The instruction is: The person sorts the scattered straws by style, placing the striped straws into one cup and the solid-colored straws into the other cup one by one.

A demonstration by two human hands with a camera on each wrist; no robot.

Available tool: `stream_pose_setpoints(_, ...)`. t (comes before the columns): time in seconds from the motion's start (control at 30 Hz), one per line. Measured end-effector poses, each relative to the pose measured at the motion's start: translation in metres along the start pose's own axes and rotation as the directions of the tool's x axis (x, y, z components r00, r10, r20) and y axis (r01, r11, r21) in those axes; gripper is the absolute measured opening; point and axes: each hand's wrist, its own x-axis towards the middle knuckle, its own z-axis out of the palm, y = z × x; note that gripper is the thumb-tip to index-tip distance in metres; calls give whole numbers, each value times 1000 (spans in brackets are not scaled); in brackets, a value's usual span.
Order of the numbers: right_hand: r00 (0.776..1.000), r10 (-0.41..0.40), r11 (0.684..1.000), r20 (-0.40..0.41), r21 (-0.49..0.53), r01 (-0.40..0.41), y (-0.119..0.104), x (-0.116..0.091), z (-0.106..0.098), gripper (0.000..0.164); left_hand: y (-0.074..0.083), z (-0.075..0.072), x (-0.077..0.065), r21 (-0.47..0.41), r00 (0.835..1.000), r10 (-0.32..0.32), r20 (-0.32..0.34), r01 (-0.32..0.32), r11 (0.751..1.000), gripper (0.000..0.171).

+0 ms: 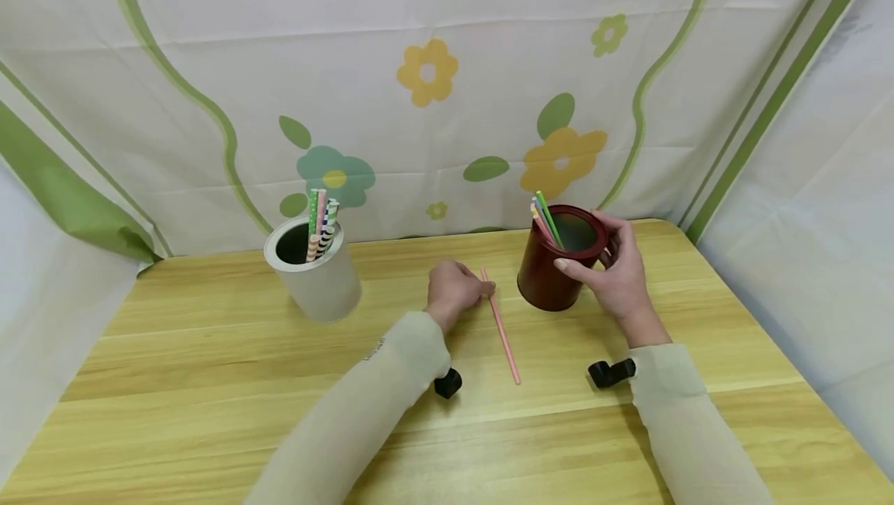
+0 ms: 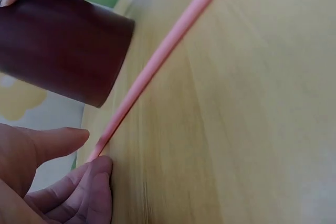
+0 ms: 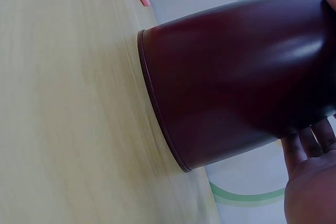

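Observation:
A pink straw (image 1: 504, 338) lies on the wooden table, between the two arms. My left hand (image 1: 457, 288) is at its far end. In the left wrist view, that end of the straw (image 2: 152, 66) runs between the thumb and the bent fingers, with a gap showing below the thumb. A dark red cylindrical container (image 1: 548, 276) stands to the right of the straw, holding several thin coloured straws (image 1: 546, 219). My right hand (image 1: 621, 276) grips this container, thumb on the near side by the rim and fingers round the far side, partly hidden.
A white cylindrical container (image 1: 323, 284) stands at the back left, with several patterned paper straws (image 1: 320, 226) in it. Behind the table (image 1: 174, 381) hangs a flowered curtain (image 1: 335, 86). Black camera mounts (image 1: 611, 373) stick out at both wrists.

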Motion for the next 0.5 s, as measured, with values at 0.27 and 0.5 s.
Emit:
stream_pose_setpoints(0.27,1000,-5,1000,2,-18,5,1,0,0,86,-12,14,33,195,999,-34,-11,35,980,30)
stream_pose_setpoints(0.5,1000,-9,1000,4,-23,9,2,0,0,85,-4,11,24,230,998,-41,-47,50,972,22)
